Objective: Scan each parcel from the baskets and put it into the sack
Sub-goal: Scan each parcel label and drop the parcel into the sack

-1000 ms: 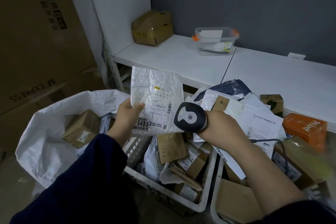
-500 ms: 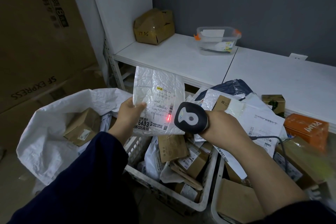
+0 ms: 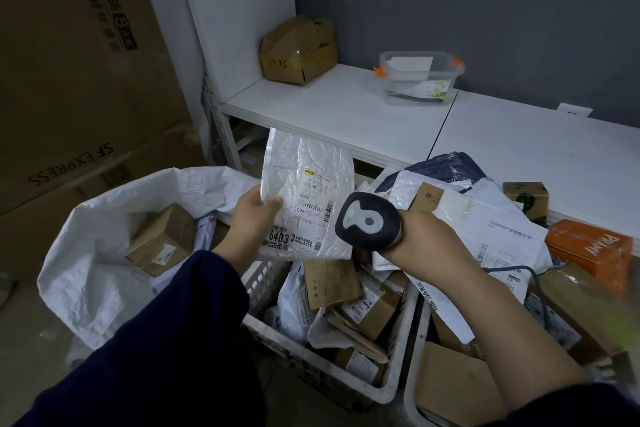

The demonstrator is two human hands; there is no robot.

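My left hand [image 3: 254, 218] pinches a white bubble-mailer parcel [image 3: 304, 184] by its left edge and holds it upright, label toward me, above the left basket. In my right hand [image 3: 429, 239] is a black and white barcode scanner [image 3: 367, 224], its head close to the label's right side. The white woven sack [image 3: 104, 246] stands open at the left with several brown boxes inside. A white slatted basket [image 3: 322, 378] below my hands holds several boxes and mailers. A second basket [image 3: 415, 388] to the right is heaped with parcels.
A white shelf [image 3: 346, 114] runs behind the baskets with a crumpled brown box [image 3: 298, 50] and a clear plastic tub [image 3: 419, 78] on it. Large SF Express cartons [image 3: 76, 87] fill the left. An orange box [image 3: 588, 250] lies at the right.
The red scan dot seen on the label half a second ago is gone. Parcel and scanner have hardly moved.
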